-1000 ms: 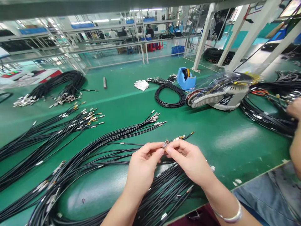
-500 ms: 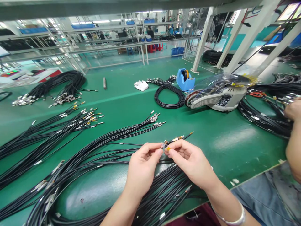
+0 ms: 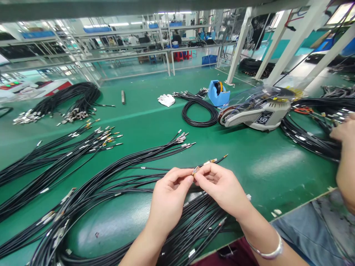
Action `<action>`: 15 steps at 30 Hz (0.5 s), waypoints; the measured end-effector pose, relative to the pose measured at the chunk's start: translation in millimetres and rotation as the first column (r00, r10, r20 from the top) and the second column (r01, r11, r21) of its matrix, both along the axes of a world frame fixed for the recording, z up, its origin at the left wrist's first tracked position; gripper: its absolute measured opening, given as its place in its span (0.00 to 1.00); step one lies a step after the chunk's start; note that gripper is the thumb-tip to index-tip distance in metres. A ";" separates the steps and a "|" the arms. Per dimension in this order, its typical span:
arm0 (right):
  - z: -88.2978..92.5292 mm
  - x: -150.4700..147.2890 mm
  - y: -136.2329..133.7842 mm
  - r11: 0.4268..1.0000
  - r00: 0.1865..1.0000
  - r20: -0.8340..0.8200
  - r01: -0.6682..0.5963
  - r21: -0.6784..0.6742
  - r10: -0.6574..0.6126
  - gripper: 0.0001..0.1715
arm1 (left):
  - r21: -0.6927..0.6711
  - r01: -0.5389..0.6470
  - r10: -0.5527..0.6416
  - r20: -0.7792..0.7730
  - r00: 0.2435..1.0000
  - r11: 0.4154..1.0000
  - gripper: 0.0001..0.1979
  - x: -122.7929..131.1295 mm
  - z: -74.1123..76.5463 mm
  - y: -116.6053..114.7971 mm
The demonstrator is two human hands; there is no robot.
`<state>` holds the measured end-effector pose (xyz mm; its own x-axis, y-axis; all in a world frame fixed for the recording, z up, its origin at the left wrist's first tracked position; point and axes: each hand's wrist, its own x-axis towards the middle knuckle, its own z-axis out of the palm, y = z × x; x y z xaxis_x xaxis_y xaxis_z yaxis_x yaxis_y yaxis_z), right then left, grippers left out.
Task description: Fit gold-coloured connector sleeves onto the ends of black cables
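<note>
My left hand point(image 3: 169, 199) and my right hand point(image 3: 222, 186) meet above the green table point(image 3: 266, 166), fingertips pinched together on a small metal connector point(image 3: 195, 170) at the end of a thin black cable. Just past my right fingers lies another cable end with a gold tip point(image 3: 215, 160). Under both hands runs a thick bundle of black cables point(image 3: 191, 225) with metal ends. My right wrist wears a silver bracelet point(image 3: 266, 251).
More black cable bundles point(image 3: 63, 147) fan across the left. A coiled cable point(image 3: 199, 112), white glove point(image 3: 166, 99), blue tape holder point(image 3: 219, 92) and grey tape dispenser machine point(image 3: 257, 109) sit farther back. Another person's hand point(image 3: 344, 131) handles cables at the right edge.
My fingertips have closed tighter around the connector and shifted it slightly. The other person's hand at the right has moved a little lower.
</note>
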<state>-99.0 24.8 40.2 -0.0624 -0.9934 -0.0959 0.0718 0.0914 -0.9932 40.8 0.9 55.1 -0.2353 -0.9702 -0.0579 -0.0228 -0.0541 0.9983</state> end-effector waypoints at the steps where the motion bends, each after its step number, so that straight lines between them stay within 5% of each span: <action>1: -0.2 -0.1 0.0 1.000 1.000 0.012 0.001 0.003 -0.001 0.11 | -0.001 0.001 -0.001 -0.001 1.000 1.000 0.06 0.1 -0.5 0.3; 15: -0.1 2.9 -2.0 0.999 0.999 0.028 0.021 0.028 -0.022 0.10 | -0.011 -0.019 0.019 0.007 1.000 1.000 0.06 0.4 -5.6 0.7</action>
